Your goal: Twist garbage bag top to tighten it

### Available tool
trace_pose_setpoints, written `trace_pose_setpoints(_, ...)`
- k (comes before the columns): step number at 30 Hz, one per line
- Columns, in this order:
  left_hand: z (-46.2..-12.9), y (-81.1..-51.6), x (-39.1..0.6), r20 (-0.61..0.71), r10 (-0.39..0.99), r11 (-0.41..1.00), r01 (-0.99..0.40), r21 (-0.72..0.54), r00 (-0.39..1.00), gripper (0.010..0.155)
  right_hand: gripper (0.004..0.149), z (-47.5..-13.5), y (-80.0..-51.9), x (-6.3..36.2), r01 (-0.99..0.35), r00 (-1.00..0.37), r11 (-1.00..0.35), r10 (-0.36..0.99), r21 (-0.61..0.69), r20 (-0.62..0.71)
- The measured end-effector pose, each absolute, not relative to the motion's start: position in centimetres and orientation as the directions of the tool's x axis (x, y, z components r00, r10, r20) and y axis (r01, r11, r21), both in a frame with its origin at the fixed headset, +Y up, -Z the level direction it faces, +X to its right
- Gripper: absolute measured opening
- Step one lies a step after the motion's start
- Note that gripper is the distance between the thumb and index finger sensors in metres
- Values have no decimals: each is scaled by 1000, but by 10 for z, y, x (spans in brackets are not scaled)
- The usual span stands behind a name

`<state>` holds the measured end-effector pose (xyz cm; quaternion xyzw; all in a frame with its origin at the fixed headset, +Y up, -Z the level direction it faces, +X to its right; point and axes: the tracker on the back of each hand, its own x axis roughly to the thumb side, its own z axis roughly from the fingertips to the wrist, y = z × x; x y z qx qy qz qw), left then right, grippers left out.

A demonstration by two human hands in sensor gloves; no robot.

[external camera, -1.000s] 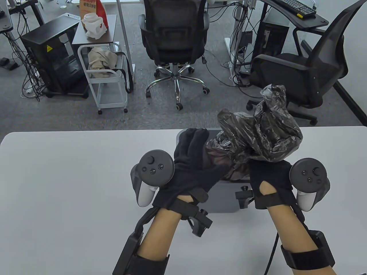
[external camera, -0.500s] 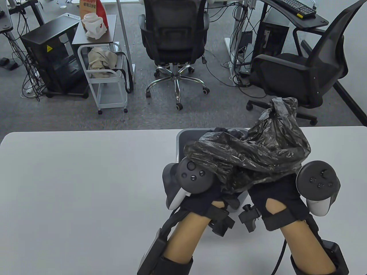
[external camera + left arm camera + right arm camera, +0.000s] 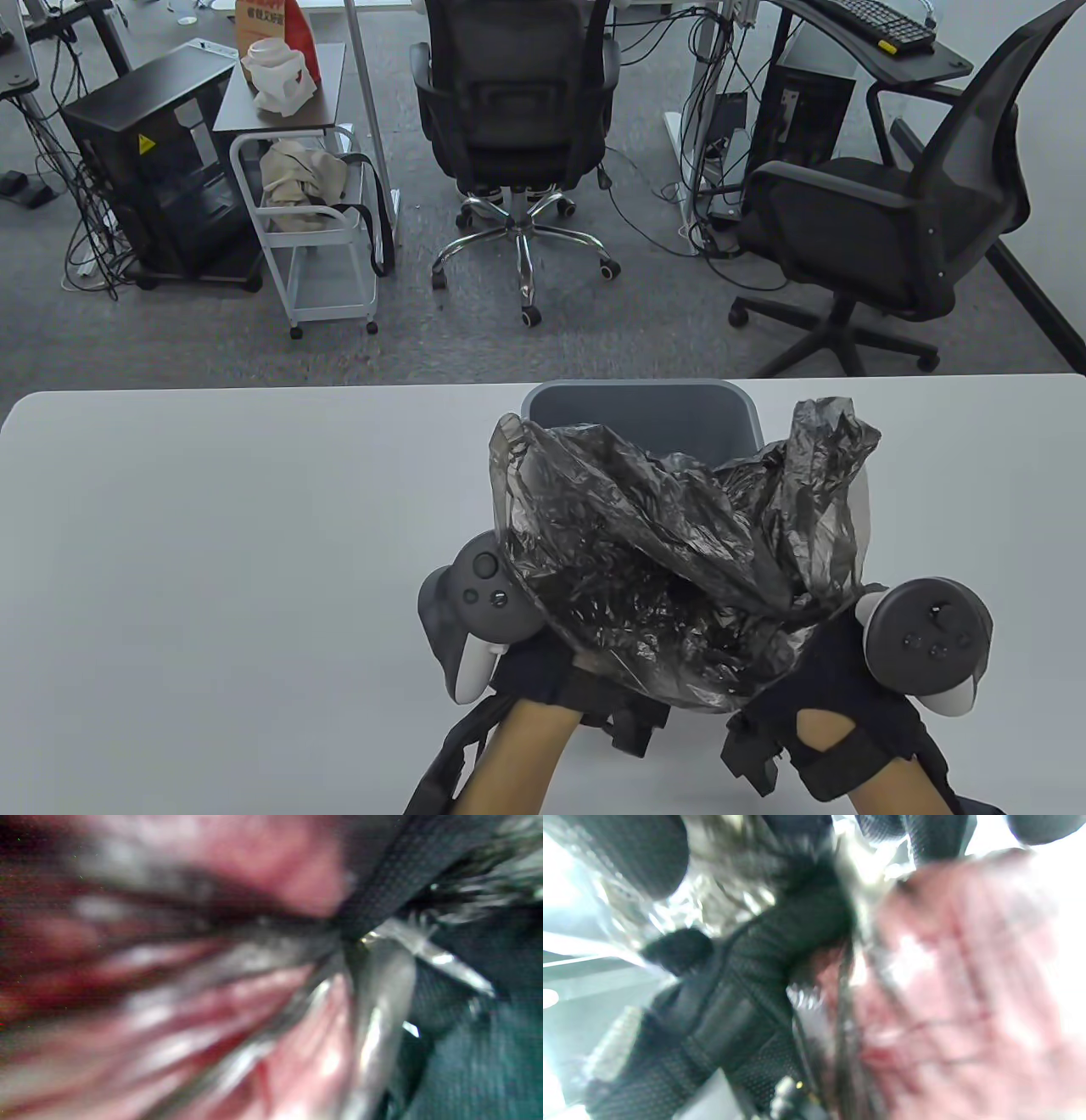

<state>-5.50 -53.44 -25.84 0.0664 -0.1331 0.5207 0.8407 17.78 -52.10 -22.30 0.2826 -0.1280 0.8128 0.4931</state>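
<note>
The dark translucent garbage bag [image 3: 670,560] is bunched and held up between both hands near the table's front edge, its crumpled top fanned upward. My left hand [image 3: 543,671] grips it from the lower left and my right hand [image 3: 840,679] from the lower right. The bag hides the fingers in the table view. In the left wrist view, blurred bag film [image 3: 382,984] sits against black glove fabric [image 3: 382,870], with something reddish inside. In the right wrist view, gloved fingers [image 3: 925,836] close around the film [image 3: 865,866] next to the other glove [image 3: 780,942].
A grey bin [image 3: 645,416] stands on the white table [image 3: 212,552] just behind the bag, at the far edge. Office chairs [image 3: 517,110], a small cart [image 3: 314,246] and computer towers stand on the floor beyond the table.
Both hands have pulled the bag toward the table's front edge and away from the bin, whose inside now shows. The bag's top has dropped from the upper right and spread wider.
</note>
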Motion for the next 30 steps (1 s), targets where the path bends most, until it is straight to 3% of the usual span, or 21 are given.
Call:
trace_pose_setpoints(6,-254,-582,-73,168,941,316,-941,-118,295,35,89,-224,-595,198,-862,-355,-481,798,160,486)
trace_pose_setpoints(10,-257,-615,-66,102,972,224,-963,-147,211,34,105,-235,-650,190,-857,-166,-283,943,431,290)
trace_pose_setpoints(12,-258,-630,-64,71,981,188,-971,-146,179,34,108,-241,-672,185,-850,-67,-161,978,501,199)
trace_pose_setpoints(15,-262,-650,-64,27,988,155,-974,-167,153,33,102,-252,-694,183,-862,44,-2,996,507,79)
trace_pose_setpoints(18,-268,-667,-66,-43,991,112,-960,-257,127,33,89,-267,-713,191,-900,141,144,989,412,-38)
trace_pose_setpoints(25,-285,-676,-66,-73,971,162,-849,-504,228,33,67,-287,-734,202,-908,101,139,988,395,-116)
trace_pose_setpoints(27,-291,-678,-64,-35,982,132,-814,-566,184,34,66,-288,-743,199,-894,152,213,972,394,-182)
trace_pose_setpoints(30,-292,-688,-66,-14,996,67,-844,-533,88,34,64,-285,-754,196,-863,205,318,931,393,-303)
